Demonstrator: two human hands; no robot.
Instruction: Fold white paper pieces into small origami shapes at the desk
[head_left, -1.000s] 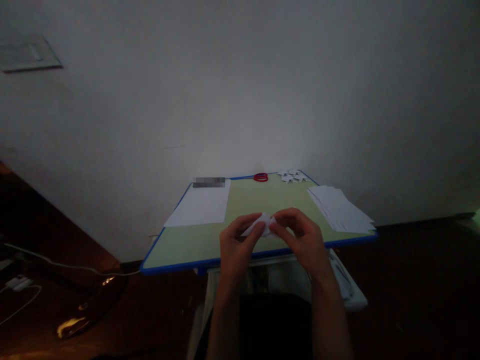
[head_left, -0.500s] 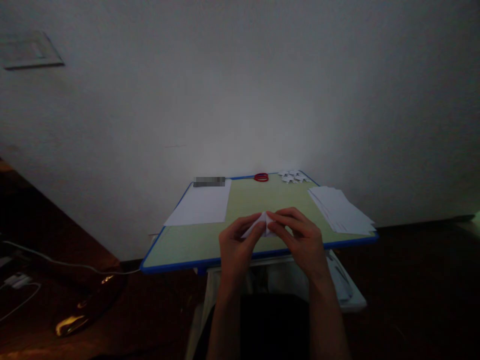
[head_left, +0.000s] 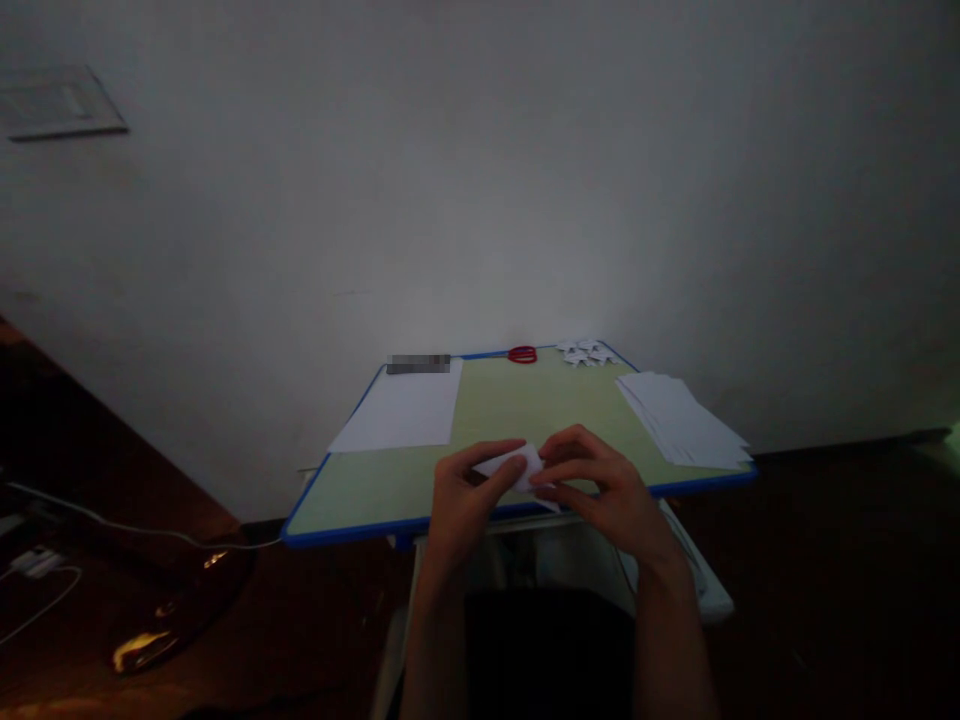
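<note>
Above the near edge of the green-topped table (head_left: 375,500), a small piece of folded white paper (head_left: 529,464) is held between both my hands. My left hand (head_left: 466,495) pinches it from the left, thumb on the near face and fingers behind. On the other side, my right hand (head_left: 600,488) grips the paper's right part with thumb and fingertips. A pointed white flap hangs below the right fingers. The exact folds are partly hidden by my fingers.
Red-handled scissors (head_left: 522,355) lie at the table's back edge. Several folded paper pieces (head_left: 585,353) sit at the back right. A stack of white paper (head_left: 682,420) lies on the right, a white sheet (head_left: 405,408) on the left. The wall (head_left: 480,200) stands behind.
The folded paper has tilted and turned, with a flap now hanging lower right. My right hand has shifted slightly right and down, its fingers regripping; my left hand moved slightly left and down.
</note>
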